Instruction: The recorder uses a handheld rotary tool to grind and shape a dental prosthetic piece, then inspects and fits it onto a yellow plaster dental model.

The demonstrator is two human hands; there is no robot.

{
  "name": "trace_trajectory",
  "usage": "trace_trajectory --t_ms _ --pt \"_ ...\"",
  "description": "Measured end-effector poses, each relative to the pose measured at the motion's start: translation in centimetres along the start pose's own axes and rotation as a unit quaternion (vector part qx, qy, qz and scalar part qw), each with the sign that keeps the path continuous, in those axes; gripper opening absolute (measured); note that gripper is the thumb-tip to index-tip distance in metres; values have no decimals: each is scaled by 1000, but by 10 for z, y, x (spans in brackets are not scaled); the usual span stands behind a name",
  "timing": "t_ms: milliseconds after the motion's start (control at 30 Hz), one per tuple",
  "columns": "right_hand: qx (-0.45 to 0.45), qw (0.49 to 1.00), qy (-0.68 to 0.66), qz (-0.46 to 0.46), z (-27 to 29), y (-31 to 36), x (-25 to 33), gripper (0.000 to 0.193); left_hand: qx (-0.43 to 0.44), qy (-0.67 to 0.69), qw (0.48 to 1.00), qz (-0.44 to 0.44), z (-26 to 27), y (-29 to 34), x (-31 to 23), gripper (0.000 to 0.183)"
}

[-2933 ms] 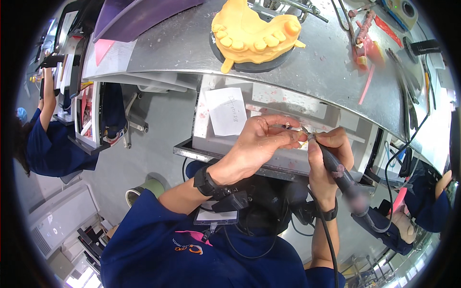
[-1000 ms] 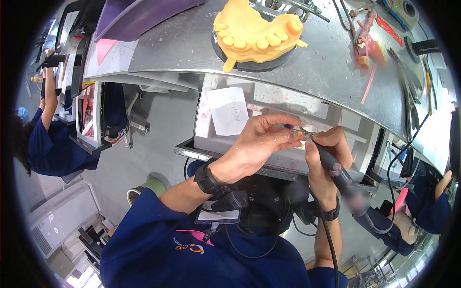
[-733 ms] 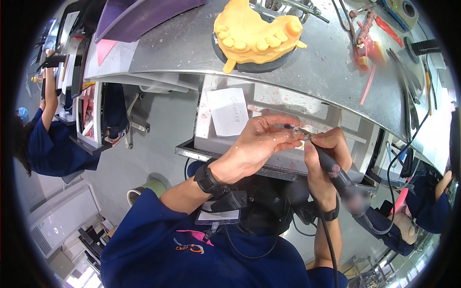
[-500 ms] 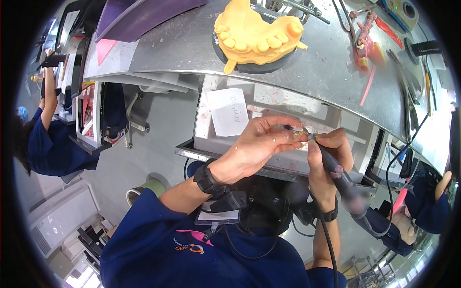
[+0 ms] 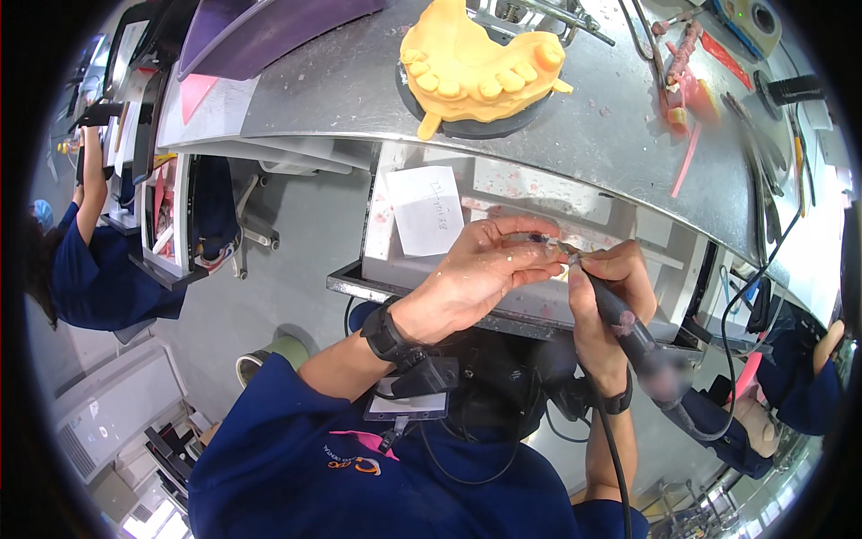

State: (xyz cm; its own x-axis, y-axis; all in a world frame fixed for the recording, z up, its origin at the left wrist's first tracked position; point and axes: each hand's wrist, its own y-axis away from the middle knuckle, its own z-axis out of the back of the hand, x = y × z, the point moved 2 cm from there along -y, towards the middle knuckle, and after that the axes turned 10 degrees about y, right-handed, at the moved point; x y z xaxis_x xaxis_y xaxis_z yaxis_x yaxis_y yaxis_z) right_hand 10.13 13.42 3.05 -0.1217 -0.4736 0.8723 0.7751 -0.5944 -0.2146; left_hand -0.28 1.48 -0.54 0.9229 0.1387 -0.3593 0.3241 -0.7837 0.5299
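Note:
Over the open drawer, my left hand [image 5: 489, 274] pinches a small piece between thumb and fingers. A dark blue spot shows near its fingertips, but the fingers hide most of the piece. My right hand [image 5: 611, 292] is wrapped round a black rotary handpiece [image 5: 626, 323], its cable trailing down and to the right. The handpiece's tip meets the small piece at the left fingertips. Beyond both hands, a yellow dental model [image 5: 485, 94] with teeth stands on a dark round base at the bench edge.
The pulled-out drawer [image 5: 382, 274] holds a paper note [image 5: 426, 211] and scattered pinkish crumbs. A purple tray [image 5: 269, 36] is at the far left of the metal bench [image 5: 332, 99]. Pink wax scraps [image 5: 687, 99] and metal tools [image 5: 761, 153] lie right. A co-worker [image 5: 99, 260] sits at left.
My right hand and the handpiece have shifted slightly left, and the tip now sits a little further over the left fingertips. My left hand stays nearly in place.

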Motion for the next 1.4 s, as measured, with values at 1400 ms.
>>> trace_trajectory --t_ms 1400 --pt "-125 980 -116 -100 63 -17 12 16 -8 -224 966 -128 -18 5 -4 18"
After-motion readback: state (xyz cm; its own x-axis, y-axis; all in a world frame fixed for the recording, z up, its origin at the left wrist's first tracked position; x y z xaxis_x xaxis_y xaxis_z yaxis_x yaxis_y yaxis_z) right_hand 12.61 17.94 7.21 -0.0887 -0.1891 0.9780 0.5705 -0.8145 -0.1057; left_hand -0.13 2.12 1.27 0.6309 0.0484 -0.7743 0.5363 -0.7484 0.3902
